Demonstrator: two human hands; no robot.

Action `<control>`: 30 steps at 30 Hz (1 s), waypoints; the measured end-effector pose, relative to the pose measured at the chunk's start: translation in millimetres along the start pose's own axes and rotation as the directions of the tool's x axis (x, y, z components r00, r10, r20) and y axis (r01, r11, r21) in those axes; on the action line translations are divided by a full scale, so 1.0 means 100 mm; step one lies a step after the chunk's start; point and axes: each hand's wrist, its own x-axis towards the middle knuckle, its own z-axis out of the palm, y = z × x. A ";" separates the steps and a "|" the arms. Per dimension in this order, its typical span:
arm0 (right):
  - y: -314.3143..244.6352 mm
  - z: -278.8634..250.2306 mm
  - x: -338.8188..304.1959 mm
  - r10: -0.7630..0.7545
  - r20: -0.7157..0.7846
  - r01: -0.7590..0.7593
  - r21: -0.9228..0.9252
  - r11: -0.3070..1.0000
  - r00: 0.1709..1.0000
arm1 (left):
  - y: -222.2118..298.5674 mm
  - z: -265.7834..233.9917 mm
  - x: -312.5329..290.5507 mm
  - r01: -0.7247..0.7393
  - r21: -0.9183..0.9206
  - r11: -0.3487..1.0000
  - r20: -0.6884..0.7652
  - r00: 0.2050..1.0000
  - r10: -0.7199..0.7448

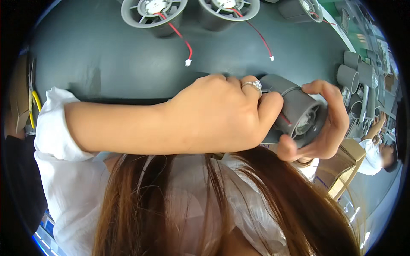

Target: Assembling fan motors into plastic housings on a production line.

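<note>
A grey cylindrical fan housing (294,102) lies tilted at the table's near edge, its spoked, open end turned toward me and to the right. My right hand (333,119) wraps round that end, thumb and fingers on opposite sides of the rim. Reaching across from the left, my left hand (222,113), with a ring on it, is closed against the housing's side. A thin strip shows by its fingers, but what they pinch is hidden. Part of a red wire (285,119) shows beside the spokes.
Along the far side of the dark table (119,64) stand a left fan unit (156,32), a middle one (218,23) and a right one (294,13), with red wires. Grey tubes (348,79), a cardboard box (348,160) and another person (369,155) are right; yellow-handled pliers (36,102) left.
</note>
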 end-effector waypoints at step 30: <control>-0.23 0.09 -0.02 0.111 -0.225 -0.190 -0.368 0.910 0.968 | 0.02 -0.06 0.03 0.007 0.072 0.997 -0.024 1.000 -0.005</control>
